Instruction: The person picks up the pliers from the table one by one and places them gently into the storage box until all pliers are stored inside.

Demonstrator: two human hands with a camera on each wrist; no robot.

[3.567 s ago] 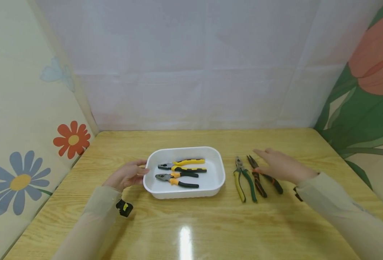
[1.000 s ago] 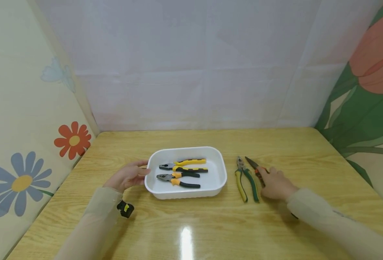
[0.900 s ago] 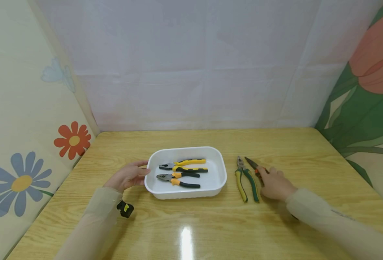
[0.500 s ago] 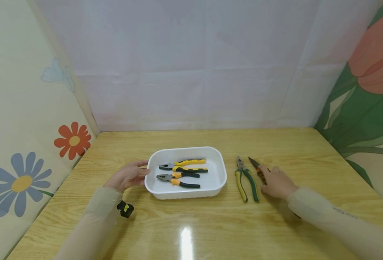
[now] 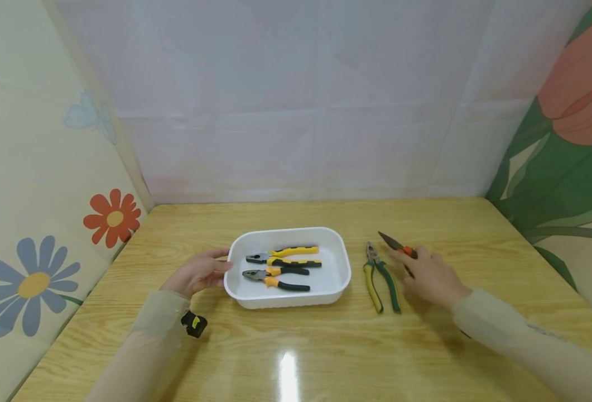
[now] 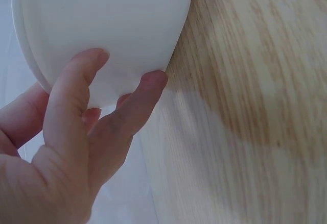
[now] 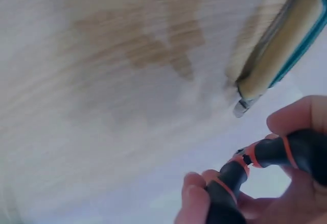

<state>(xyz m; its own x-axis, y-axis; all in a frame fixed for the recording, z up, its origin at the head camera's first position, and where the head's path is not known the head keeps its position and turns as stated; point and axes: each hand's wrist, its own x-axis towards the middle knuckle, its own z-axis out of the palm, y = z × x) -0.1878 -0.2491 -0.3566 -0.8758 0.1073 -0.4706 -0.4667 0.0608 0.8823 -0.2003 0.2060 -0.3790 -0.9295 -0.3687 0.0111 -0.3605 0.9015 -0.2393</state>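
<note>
My right hand (image 5: 433, 279) grips long-nose pliers (image 5: 392, 241) with black and orange-red handles, tip pointing up and left. In the right wrist view, thumb and fingers lie around the handles (image 7: 271, 152). Just left of this hand, pliers with yellow and green handles (image 5: 392, 287) lie on the table. My left hand (image 5: 200, 272) holds the left end of a white tray (image 5: 343, 273), fingertips on its outer wall and at its rim. Inside the tray rest yellow-and-black combination pliers (image 5: 296, 262) and, nearer me, orange-and-black ones (image 5: 293, 286), both with heads to the left.
Everything stands on a wood-grain table (image 5: 235, 357). A pale cloth (image 5: 296, 111) hangs along its back edge. Flower-printed panels (image 5: 34, 167) rise on the left and right sides.
My right hand came down onto the long-nose pliers, closed their spread handles and has now raised them slightly, tip swung left. The left hand and tray are nearly unchanged.
</note>
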